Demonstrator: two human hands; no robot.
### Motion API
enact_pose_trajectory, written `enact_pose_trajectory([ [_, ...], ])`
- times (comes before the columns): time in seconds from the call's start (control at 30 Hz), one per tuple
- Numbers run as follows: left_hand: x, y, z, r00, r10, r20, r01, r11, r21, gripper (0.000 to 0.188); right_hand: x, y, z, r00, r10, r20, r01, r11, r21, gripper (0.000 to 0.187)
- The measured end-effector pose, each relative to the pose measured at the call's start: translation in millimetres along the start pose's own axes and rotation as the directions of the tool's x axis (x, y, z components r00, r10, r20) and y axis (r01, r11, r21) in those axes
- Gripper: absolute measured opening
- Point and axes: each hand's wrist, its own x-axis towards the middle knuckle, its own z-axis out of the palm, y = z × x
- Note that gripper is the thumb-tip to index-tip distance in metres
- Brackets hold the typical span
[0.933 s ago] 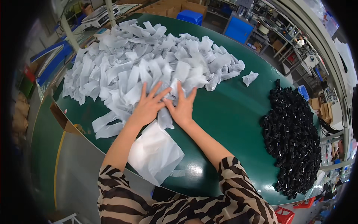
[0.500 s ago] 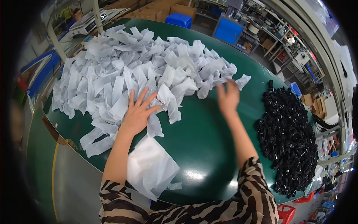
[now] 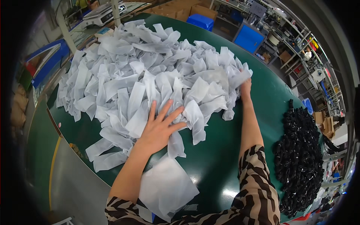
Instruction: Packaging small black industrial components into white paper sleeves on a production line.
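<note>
A large heap of crumpled white translucent bags (image 3: 123,80) covers much of the green table (image 3: 221,142). My left hand (image 3: 159,129) lies on the near edge of this heap, palm down with its fingers spread. At the heap's right end, my right hand (image 3: 246,90) presses in against the outermost bags. Its fingers are mostly hidden behind one white bag (image 3: 240,77), so their grip does not show. Below my left forearm, a flat white sheet or bag (image 3: 168,187) lies at the table's near edge.
On the right of the table is a big mound of black coiled cables (image 3: 300,161). Beyond the far edge stand a blue bin (image 3: 200,21), a blue cabinet (image 3: 248,37) and cardboard boxes (image 3: 176,9). A white scale (image 3: 105,15) sits at the far left.
My right hand has swung from open table to the heap's right end, touching the bags. My left hand stays spread on the heap. The whole view has shifted a little.
</note>
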Motion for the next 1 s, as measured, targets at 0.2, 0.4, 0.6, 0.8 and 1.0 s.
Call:
enact_pose_trajectory([
  [0.2,-6.2,-5.5,0.5,1.000,-0.016,0.010,0.016,0.999,-0.035,0.050,16.6,-95.3,50.7,0.866,0.499,-0.003,-0.492,0.852,-0.179,0.049],
  [0.4,6.5,-3.6,11.2,0.995,0.075,-0.073,-0.085,0.986,-0.143,0.047,-4.9,-45.4,-63.1,0.979,0.168,0.118,-0.124,0.942,-0.313,0.049],
  [0.6,-26.8,7.7,-31.4,0.998,-0.027,0.060,0.037,0.986,-0.164,0.058,-199.5,-220.4,-141.2,0.983,0.169,0.074,-0.171,0.985,0.023,0.037],
  [0.8,-107.8,-6.3,-113.1,0.958,-0.286,0.015,0.284,0.955,0.089,0.070,-314.1,-358.0,-186.3,0.841,0.260,0.475,-0.282,0.959,-0.025,0.033],
  [1.0,-160.6,-38.5,-52.2,0.901,-0.427,-0.077,0.422,0.820,0.386,0.074,-318.6,-376.5,-150.0,0.764,0.272,0.585,-0.318,0.948,-0.025,0.033],
])
